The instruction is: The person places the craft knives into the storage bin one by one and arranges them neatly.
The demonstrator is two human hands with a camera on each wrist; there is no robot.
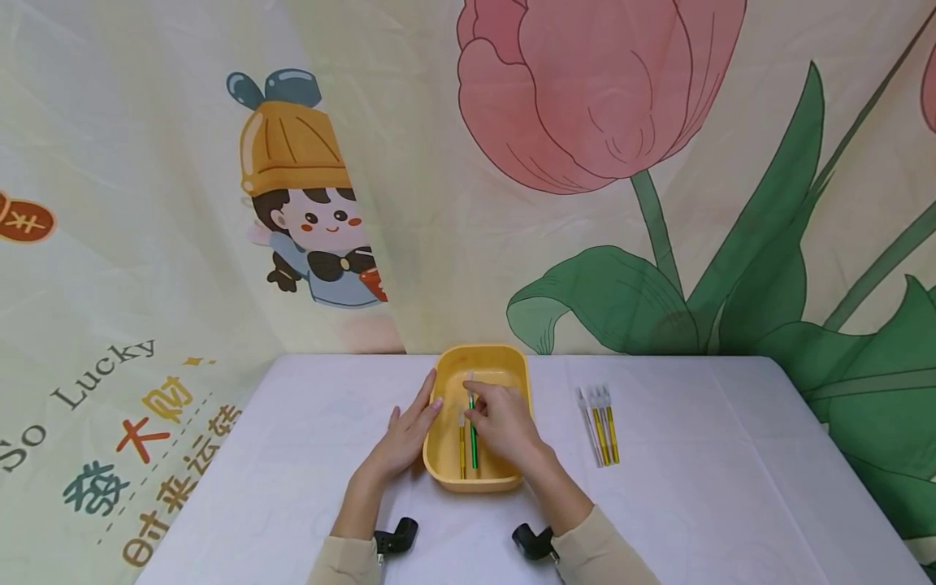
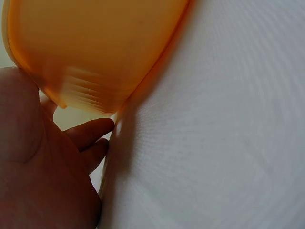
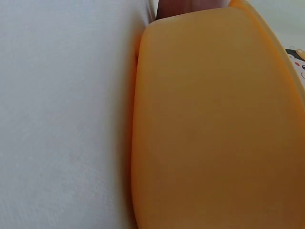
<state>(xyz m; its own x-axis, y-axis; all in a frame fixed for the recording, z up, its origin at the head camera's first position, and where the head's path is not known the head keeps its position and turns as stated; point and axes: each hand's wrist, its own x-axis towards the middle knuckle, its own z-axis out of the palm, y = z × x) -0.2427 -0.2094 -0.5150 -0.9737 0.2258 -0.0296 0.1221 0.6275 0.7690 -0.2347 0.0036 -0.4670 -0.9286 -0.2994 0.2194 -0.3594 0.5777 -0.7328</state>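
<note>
A yellow plastic tray (image 1: pixel 512 363) stands at the table's far middle; its outer wall (image 2: pixel 100 43) (image 3: pixel 209 119) fills both wrist views. Inside lies a yellow pen (image 1: pixel 462 452). My right hand (image 1: pixel 500 421) is over the tray and pinches a green pen (image 1: pixel 472 439) that points lengthwise into it. My left hand (image 1: pixel 409 431) (image 2: pixel 43 162) rests with straight fingers against the tray's left wall. Several more pens (image 1: pixel 601 426) lie in a row on the table to the right of the tray.
The table wears a white cloth (image 1: pixel 702 487). A printed curtain with a tulip and a cartoon child (image 1: pixel 307 195) hangs right behind the table. Black wrist mounts (image 1: pixel 395 536) show near the front edge.
</note>
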